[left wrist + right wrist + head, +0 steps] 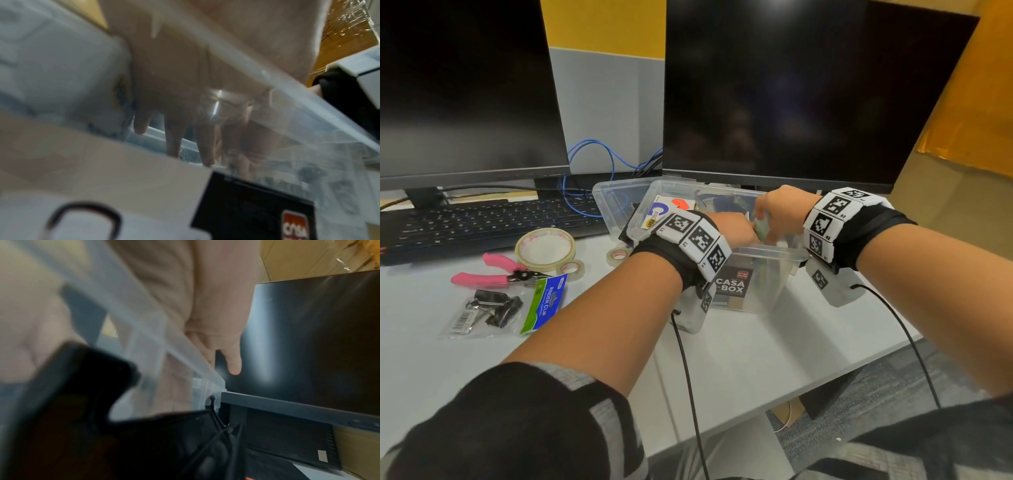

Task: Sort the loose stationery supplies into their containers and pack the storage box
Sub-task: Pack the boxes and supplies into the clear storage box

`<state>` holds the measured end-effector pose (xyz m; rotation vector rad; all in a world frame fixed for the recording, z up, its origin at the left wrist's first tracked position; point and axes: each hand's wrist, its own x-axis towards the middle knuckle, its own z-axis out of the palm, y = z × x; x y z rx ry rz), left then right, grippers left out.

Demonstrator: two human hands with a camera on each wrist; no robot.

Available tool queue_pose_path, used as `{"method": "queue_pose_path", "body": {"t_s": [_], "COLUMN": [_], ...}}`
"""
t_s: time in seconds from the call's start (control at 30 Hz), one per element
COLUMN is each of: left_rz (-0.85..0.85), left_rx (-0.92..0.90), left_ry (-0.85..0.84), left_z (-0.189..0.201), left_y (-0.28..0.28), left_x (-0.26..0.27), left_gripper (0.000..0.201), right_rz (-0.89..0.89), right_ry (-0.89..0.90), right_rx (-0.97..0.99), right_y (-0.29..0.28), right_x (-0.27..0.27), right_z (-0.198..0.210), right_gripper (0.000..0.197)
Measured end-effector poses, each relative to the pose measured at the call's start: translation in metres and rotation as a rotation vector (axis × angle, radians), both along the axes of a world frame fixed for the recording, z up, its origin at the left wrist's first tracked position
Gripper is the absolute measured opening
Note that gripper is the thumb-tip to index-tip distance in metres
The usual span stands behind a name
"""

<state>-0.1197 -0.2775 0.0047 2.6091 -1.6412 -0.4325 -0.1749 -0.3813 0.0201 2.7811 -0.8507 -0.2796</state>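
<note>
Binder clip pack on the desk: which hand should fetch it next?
Left, probably. The binder clip pack lies on the desk to the left of the storage box, on the left hand side. The right hand is deeper in the box, pinching a greenish item; it would have to cross over.

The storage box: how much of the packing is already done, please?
Partly done: the storage box already holds packets. Both hands, left hand and right hand, are inside it, arranging something. Still outside: pink pliers, binder clip pack, tape rolls.
</note>
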Motion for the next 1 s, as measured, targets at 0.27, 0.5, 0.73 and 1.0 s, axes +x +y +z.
{"method": "queue_pose_path", "body": {"t_s": [0.27,0.5,0.73,1.0], "left_rz": [0.024,-0.001,-0.058,-0.036], "left_rx": [-0.016,0.009,0.034,0.011], "left_ry": [-0.036,-0.014,0.024,0.017], "left_z": [0.002,0.000,-0.001,-0.003], "left_y": [0.003,0.000,-0.002,-0.004], "left_x": [-0.002,-0.001,0.004,0.002], "left_gripper": [0.041,0.046,0.043,0.045], "right_rz": [0.014,-0.032,-0.061,-0.018], "right_ry": [0.096,0.115,-0.029,0.142], "right_rx": [-0.087,-0.099,-0.055,-0.085], "right_y": [0.008,0.009,0.006,0.002], "right_x": [0.006,0.009,0.009,0.016], "right_z": [-0.002,-0.002,0.005,-0.008], "right_gripper": [0.035,0.034,0.034,0.026]}}
